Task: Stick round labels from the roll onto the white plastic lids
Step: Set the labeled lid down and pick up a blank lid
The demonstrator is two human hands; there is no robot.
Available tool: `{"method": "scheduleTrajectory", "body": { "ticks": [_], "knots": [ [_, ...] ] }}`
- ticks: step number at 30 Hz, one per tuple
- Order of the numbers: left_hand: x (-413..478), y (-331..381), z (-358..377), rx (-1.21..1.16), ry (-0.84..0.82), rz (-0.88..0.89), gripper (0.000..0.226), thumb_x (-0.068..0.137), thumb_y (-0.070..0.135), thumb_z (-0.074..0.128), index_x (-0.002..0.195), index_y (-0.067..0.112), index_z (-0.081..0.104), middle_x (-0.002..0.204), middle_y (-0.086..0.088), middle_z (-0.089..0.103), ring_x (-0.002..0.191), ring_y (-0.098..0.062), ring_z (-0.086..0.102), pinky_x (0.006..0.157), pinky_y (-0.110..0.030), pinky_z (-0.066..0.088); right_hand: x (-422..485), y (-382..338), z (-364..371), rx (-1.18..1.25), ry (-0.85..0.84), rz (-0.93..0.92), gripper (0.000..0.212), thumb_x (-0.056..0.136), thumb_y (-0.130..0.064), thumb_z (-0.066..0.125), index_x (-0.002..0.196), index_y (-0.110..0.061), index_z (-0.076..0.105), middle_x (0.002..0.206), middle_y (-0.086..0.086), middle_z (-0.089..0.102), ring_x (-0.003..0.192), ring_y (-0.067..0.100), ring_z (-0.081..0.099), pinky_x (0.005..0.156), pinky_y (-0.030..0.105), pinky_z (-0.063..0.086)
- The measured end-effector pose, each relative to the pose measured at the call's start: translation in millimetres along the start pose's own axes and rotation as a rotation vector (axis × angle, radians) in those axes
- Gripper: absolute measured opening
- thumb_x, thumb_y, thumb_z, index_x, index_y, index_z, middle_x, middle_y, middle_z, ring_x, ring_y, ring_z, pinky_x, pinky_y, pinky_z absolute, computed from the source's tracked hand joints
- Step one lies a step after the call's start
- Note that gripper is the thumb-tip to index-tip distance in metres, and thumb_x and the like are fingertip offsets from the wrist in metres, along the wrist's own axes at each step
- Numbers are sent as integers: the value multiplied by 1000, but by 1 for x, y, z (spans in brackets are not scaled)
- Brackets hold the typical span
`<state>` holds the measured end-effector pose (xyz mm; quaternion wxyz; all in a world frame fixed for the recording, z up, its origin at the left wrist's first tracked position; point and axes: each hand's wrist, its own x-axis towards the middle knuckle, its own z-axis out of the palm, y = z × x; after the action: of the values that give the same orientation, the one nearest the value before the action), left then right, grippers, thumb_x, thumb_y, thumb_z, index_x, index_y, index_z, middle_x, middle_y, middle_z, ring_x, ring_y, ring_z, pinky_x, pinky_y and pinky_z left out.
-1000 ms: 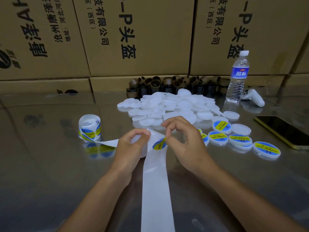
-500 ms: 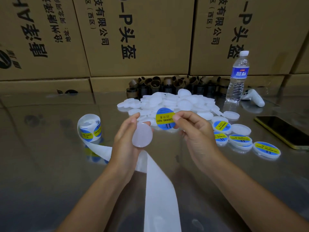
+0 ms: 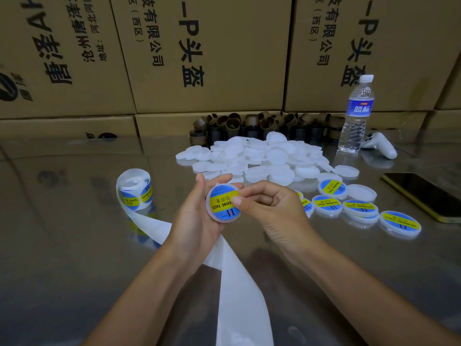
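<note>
My left hand (image 3: 197, 216) holds a white plastic lid (image 3: 212, 214) upright over the table, fingers curled round its edge. A round blue and yellow label (image 3: 222, 201) lies on the lid's face. My right hand (image 3: 272, 208) presses its thumb on the label's right side, its fingers curled behind. The label roll (image 3: 136, 191) stands on the table to the left, and its bare white backing strip (image 3: 239, 283) trails under my left wrist toward me. A heap of plain white lids (image 3: 264, 156) lies behind my hands. Several labelled lids (image 3: 359, 208) lie to the right.
A water bottle (image 3: 356, 113) and a white controller (image 3: 379, 144) stand at the back right. A phone (image 3: 426, 196) lies at the right edge. Brown cardboard cores (image 3: 249, 126) line the foot of stacked cartons (image 3: 207, 53) behind the shiny table (image 3: 62, 245).
My right hand peeled a label off the backing strip, carried it up and laid it onto the lid in my left hand. Both hands rose from the table.
</note>
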<state>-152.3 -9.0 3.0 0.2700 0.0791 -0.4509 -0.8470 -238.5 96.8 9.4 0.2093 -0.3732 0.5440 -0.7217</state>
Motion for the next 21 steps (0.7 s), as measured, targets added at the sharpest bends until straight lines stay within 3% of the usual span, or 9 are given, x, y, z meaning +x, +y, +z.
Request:
{"method": "scheduleTrajectory", "body": {
  "ticks": [10, 15, 21],
  "knots": [
    [1, -2, 0, 12, -30, 15, 46, 84, 44, 41, 103, 7, 62, 92, -11, 74, 85, -18, 72, 70, -27, 59, 1, 3, -1, -21, 35, 10, 14, 76, -3, 74, 68, -11, 66, 65, 0, 69, 63, 5, 64, 59, 15, 49],
    [-1, -3, 0, 117, -53, 76, 33, 76, 22, 55, 104, 9, 63, 88, -7, 73, 80, -16, 70, 66, -26, 58, 2, 4, -1, -2, 34, 16, 15, 78, -1, 71, 68, -10, 65, 66, 3, 69, 65, 8, 65, 58, 18, 51],
    [-1, -5, -1, 184, -52, 110, 36, 72, 8, 57, 108, 10, 62, 91, -6, 73, 83, -16, 70, 70, -25, 58, 2, 5, -1, -69, 45, -8, 18, 79, 1, 69, 67, -10, 62, 62, -1, 67, 62, 8, 61, 60, 18, 51]
  ]
}}
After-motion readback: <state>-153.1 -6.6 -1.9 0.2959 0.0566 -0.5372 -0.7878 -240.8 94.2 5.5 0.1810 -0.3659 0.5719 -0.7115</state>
